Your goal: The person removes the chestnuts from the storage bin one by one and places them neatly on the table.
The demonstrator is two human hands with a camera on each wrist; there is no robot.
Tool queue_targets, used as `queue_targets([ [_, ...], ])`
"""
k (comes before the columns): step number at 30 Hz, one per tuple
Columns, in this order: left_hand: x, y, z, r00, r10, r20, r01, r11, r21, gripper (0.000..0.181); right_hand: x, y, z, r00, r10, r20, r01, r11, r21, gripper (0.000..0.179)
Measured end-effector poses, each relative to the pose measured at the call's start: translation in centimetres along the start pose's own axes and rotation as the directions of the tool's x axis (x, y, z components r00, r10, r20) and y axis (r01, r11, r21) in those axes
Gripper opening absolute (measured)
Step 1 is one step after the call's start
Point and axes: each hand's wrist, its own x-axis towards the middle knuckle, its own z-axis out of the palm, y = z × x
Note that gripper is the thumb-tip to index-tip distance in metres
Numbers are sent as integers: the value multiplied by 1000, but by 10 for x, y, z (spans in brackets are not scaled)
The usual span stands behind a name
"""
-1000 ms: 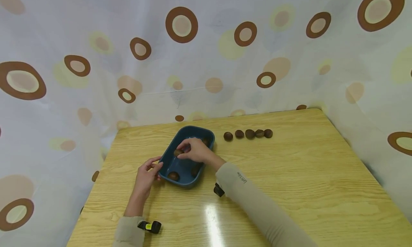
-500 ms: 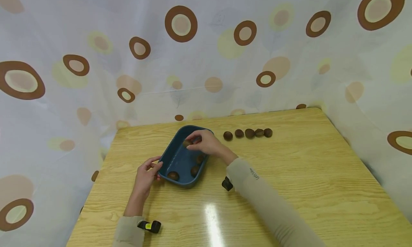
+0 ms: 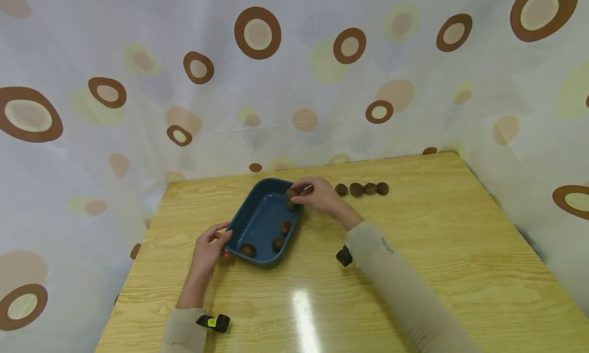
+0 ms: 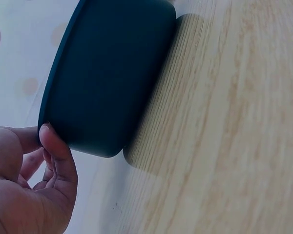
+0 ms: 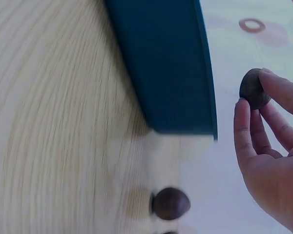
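Chestnut (image 5: pixel 254 89), brown and rounded, is held in the air, above the level of the rim of the blue container (image 3: pixel 259 217); in the head view it appears at the far right part of this container. The grip of the right hand (image 3: pixel 319 193) is closed on it: thumb and fingertips pinch it from its sides. Just below it in the head view, one more brown shape (image 3: pixel 291 205) is visible, partly covered, so I cannot tell its full form.

Inside the container lie three other chestnuts (image 3: pixel 278 244), well seen: one is near the near left corner, and two are close to each other along the right wall. The container stands at a slant on the wooden tabletop (image 3: pixel 414 250). At its left side the grip of the left hand (image 3: pixel 209 248) is closed on the rim, with the thumb and fingers on both sides of the edge.

To the right, behind the right hand, a row of chestnuts (image 3: pixel 356 190) lies on the tabletop; four are visible from the head, near or touching one another. Both arms wear beige sleeves (image 3: pixel 400 281), and a small black device (image 3: pixel 223 323) sits at each wrist. Behind the tabletop hangs pale cloth (image 3: pixel 294 87) with brown rings and soft coloured spots.
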Motion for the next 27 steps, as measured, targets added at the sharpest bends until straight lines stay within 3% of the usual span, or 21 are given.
queue_targets([
  [5,0,0,1,1000,-8,11,8,1000,-8,36,-10,11,-19,999,32,-18,-32,999,39,40],
  [13,0,1,-1,1000,-6,22,7,1000,-13,40,-20,26,-40,993,94,-72,-95,995,-15,42],
  [27,2,0,-2,999,-32,21,33,999,-10,39,-26,54,-43,987,127,-101,-134,988,-75,42],
])
